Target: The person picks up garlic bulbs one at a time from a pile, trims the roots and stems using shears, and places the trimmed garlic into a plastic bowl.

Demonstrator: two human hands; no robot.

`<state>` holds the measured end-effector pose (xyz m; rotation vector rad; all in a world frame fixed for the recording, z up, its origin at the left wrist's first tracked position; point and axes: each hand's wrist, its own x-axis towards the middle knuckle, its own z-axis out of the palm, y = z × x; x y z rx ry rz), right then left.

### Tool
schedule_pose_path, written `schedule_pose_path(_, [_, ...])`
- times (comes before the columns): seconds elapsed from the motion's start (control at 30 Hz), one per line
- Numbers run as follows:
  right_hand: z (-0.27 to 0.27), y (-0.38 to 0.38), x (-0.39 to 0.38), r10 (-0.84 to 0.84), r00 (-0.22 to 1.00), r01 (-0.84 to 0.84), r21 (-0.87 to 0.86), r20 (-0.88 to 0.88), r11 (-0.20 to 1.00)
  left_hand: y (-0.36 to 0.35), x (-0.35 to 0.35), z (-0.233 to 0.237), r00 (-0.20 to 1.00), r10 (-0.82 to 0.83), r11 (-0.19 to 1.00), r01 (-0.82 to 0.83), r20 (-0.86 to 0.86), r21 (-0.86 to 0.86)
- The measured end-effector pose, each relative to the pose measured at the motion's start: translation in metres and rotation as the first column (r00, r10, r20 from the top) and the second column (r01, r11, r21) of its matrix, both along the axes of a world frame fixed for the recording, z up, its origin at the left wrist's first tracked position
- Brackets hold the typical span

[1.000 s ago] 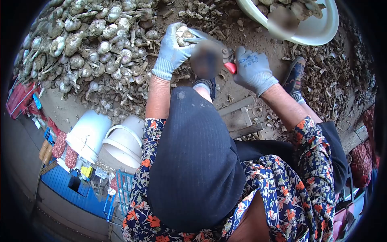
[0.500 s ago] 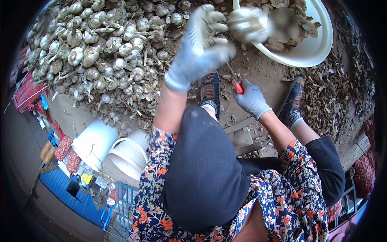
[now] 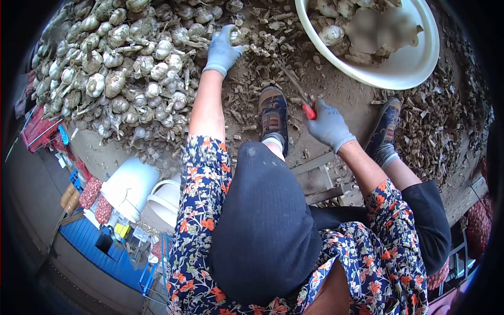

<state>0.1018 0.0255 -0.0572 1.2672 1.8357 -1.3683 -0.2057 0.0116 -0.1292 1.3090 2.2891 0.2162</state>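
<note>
My left hand, in a grey-white glove, reaches to the right edge of a large heap of garlic. Its fingers and thumb curve around a garlic bulb there. In my gloved right hand is a knife with a red handle, its thin blade slanting up and left above the dirt floor. Beyond this hand stands a white tub with garlic bulbs in it. Part of the tub's contents is blurred.
Dry garlic trimmings cover the ground on the right. My shoes stand either side of the knife hand. At lower left are a white bucket, another white container and red net sacks. A wooden piece lies beside my knee.
My left hand has moved left and down from beside the tub to the heap, and its fingers have closed around a bulb. A blurred bulb in mid-air at the tub's rim is gone from there.
</note>
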Motion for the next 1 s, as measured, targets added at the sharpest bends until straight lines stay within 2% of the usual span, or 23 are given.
schedule_pose_path(0.03, [0.001,0.003,-0.001,0.043,0.999,-0.043,0.032,0.004,0.999,-0.009,0.009,0.003,1.0,-0.001,1.0,0.001,0.003,-0.009])
schedule_pose_path(0.1, [0.005,0.008,-0.004,0.087,0.996,-0.087,0.066,0.011,0.994,-0.019,0.028,0.004,0.918,0.228,0.972,-0.198,0.324,-0.124])
schedule_pose_path(0.13, [0.007,0.009,-0.007,0.088,0.996,-0.091,0.099,0.031,0.991,-0.033,0.031,-0.011,0.966,0.149,0.989,-0.141,0.209,-0.05])
schedule_pose_path(0.17, [0.009,0.01,-0.008,0.085,0.995,-0.092,0.135,0.052,0.987,-0.038,0.04,0.001,0.954,0.17,0.984,-0.175,0.248,-0.002])
schedule_pose_path(0.2, [0.01,0.011,-0.008,0.082,0.995,-0.09,0.14,0.058,0.986,-0.038,0.051,0.01,0.756,0.299,0.895,-0.433,0.582,0.104])
schedule_pose_path(0.23, [0.011,0.011,-0.009,0.092,0.994,-0.102,0.185,0.064,0.977,-0.041,0.06,0.022,0.443,0.303,0.728,-0.679,0.844,0.095])
schedule_pose_path(0.27, [0.013,0.01,-0.01,0.106,0.992,-0.119,0.225,0.068,0.967,-0.05,0.06,0.035,0.339,0.238,0.732,-0.679,0.91,0.061])
schedule_pose_path(0.3, [0.016,0.009,-0.011,0.116,0.991,-0.128,0.225,0.065,0.966,-0.053,0.065,0.05,0.299,0.191,0.738,-0.672,0.935,0.064])
schedule_pose_path(0.37, [0.023,0.01,-0.014,0.235,0.972,-0.22,0.386,0.008,0.896,-0.059,0.071,0.07,0.297,0.14,0.747,-0.658,0.944,0.097])
schedule_pose_path(0.43, [0.03,0.01,-0.019,0.25,0.968,-0.233,0.421,0.014,0.877,-0.062,0.074,0.08,0.29,0.104,0.73,-0.672,0.951,0.125])
schedule_pose_path(0.5, [0.04,0.011,-0.02,0.268,0.963,-0.248,0.464,0.024,0.851,-0.063,0.075,0.097,0.463,0.139,0.793,-0.582,0.875,0.182])
schedule_pose_path(0.57, [0.049,0.012,-0.022,0.333,0.941,-0.315,0.525,0.063,0.79,-0.067,0.074,0.102,0.5,0.135,0.79,-0.576,0.855,0.212])
schedule_pose_path(0.63, [0.055,0.011,-0.022,0.354,0.934,-0.31,0.588,0.042,0.748,-0.07,0.073,0.108,0.65,0.12,0.831,-0.479,0.75,0.282])
schedule_pose_path(0.67, [0.059,0.011,-0.022,0.374,0.927,-0.299,0.64,0.019,0.708,-0.073,0.074,0.112,0.642,0.184,0.834,-0.503,0.744,0.228])
schedule_pose_path(0.7, [0.065,0.01,-0.023,0.399,0.917,-0.305,0.677,0.019,0.669,-0.078,0.075,0.114,0.64,0.18,0.826,-0.511,0.747,0.239])
schedule_pose_path(0.77, [0.075,0.01,-0.025,0.473,0.88,-0.352,0.715,0.034,0.604,-0.085,0.075,0.122,0.786,0.031,0.803,-0.387,0.617,0.453])
schedule_pose_path(0.8, [0.082,0.009,-0.027,0.479,0.877,-0.357,0.722,0.041,0.592,-0.089,0.077,0.13,0.853,0.055,0.818,-0.336,0.519,0.467])
schedule_pose_path(0.83, [0.09,0.007,-0.029,0.51,0.859,-0.389,0.715,0.052,0.581,-0.091,0.078,0.137,0.852,0.056,0.809,-0.344,0.52,0.476])
schedule_pose_path(0.9, [0.101,0.002,-0.035,0.552,0.831,-0.426,0.715,0.067,0.554,-0.098,0.078,0.148,0.932,0.088,0.817,-0.27,0.352,0.51])
schedule_pose_path(0.97, [0.111,-0.003,-0.04,0.555,0.831,-0.422,0.681,0.028,0.598,-0.104,0.075,0.154,0.929,0.093,0.769,-0.296,0.358,0.566])
schedule_pose_path(1.0, [0.113,-0.005,-0.042,0.574,0.819,-0.412,0.712,0.016,0.568,-0.108,0.074,0.156,0.928,0.124,0.758,-0.317,0.35,0.571])
